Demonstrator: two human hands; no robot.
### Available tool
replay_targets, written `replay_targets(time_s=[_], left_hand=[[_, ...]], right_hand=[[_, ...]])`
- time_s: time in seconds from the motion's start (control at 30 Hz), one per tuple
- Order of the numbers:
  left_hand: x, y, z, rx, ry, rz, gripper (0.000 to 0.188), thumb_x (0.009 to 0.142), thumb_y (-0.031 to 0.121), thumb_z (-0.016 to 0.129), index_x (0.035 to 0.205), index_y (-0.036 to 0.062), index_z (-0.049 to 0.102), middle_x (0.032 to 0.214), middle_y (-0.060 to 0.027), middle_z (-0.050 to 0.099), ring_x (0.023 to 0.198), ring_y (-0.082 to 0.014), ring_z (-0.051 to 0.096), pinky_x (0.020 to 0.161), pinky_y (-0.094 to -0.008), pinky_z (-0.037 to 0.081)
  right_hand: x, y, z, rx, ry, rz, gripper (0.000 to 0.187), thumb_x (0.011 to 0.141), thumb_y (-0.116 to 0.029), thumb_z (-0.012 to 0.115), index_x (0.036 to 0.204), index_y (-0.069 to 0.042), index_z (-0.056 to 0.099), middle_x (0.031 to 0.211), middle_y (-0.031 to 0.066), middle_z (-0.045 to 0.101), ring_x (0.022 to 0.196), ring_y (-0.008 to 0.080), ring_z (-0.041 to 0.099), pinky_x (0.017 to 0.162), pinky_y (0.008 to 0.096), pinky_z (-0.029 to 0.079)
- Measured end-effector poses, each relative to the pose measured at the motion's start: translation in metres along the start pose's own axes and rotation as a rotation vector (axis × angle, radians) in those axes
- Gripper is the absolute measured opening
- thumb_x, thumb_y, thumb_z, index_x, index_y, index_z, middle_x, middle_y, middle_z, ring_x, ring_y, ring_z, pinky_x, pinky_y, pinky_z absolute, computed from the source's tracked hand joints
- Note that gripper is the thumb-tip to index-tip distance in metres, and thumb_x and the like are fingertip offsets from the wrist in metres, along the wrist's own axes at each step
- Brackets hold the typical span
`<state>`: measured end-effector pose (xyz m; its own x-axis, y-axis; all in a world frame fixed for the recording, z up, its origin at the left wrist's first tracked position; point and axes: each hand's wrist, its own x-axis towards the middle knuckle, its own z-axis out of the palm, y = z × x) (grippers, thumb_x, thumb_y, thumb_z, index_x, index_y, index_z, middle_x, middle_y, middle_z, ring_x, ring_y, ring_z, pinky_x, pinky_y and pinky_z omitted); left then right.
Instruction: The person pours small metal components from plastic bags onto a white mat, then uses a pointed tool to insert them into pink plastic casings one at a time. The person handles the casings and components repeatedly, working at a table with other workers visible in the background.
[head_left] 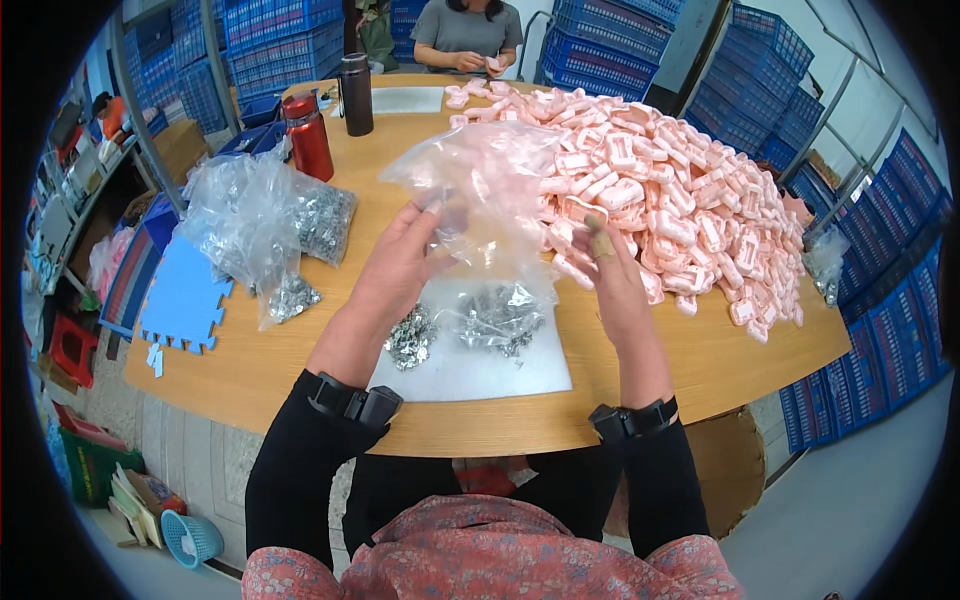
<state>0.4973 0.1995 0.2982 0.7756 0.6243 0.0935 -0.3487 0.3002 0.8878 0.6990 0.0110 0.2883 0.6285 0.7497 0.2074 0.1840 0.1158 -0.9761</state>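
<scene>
My left hand (400,250) is closed on the edge of a large clear plastic bag (465,165), its thumb and fingers pinching the film. The bag spreads up and right, and its lower part hangs over small silvery metal pieces (410,340) on a white foam sheet (540,378). To the right of the bag, my right hand (618,285) is held up with its fingers apart, nothing visibly in it. A tan wrap covers one of its fingers. Just beyond that hand rises a big heap of pale pink plastic housings (685,190).
Bags of metal parts (325,225) lie at the left, next to a blue foam mat (185,295). A red flask (308,140) and a dark bottle (356,95) stand behind them. Across the table a person (465,35) handles a pink piece. Blue crates (610,40) are stacked around.
</scene>
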Motion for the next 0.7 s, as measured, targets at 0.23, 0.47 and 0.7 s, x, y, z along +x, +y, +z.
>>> replay_targets(time_s=[0.23, 0.47, 0.7], left_hand=[[0.006, -0.013, -0.005, -0.094, -0.017, 0.068, 0.042, 0.107, 0.022, 0.041, 0.147, 0.0086, 0.039, 0.135, -0.008, 0.056, 0.127, -0.0222, 0.053, 0.1, -0.0421, 0.049], [0.0, -0.012, -0.005, -0.084, 0.019, 0.087, 0.037, 0.107, 0.021, 0.043, 0.142, 0.0108, 0.043, 0.133, -0.0061, 0.057, 0.125, -0.0208, 0.054, 0.104, -0.0425, 0.045], [-0.013, 0.0, -0.022, -0.171, 0.019, 0.157, 0.054, 0.097, 0.034, 0.06, 0.144, 0.0143, 0.04, 0.133, -0.0072, 0.058, 0.122, -0.0197, 0.055, 0.103, -0.0413, 0.042]], right_hand=[[-0.012, 0.022, 0.026, 0.337, -0.059, 0.462, 0.045, 0.102, -0.044, 0.05, 0.123, -0.005, 0.053, 0.101, 0.0092, 0.067, 0.079, 0.017, 0.064, 0.073, 0.033, 0.053], [-0.01, 0.023, 0.026, 0.507, 0.0, 0.341, 0.026, 0.097, -0.013, 0.049, 0.121, -0.002, 0.055, 0.098, 0.0098, 0.062, 0.081, 0.0203, 0.066, 0.074, 0.034, 0.059], [-0.005, 0.014, 0.025, 0.576, 0.045, 0.253, 0.022, 0.096, -0.008, 0.045, 0.115, -0.002, 0.057, 0.094, 0.0084, 0.061, 0.075, 0.0222, 0.066, 0.07, 0.0369, 0.061]])
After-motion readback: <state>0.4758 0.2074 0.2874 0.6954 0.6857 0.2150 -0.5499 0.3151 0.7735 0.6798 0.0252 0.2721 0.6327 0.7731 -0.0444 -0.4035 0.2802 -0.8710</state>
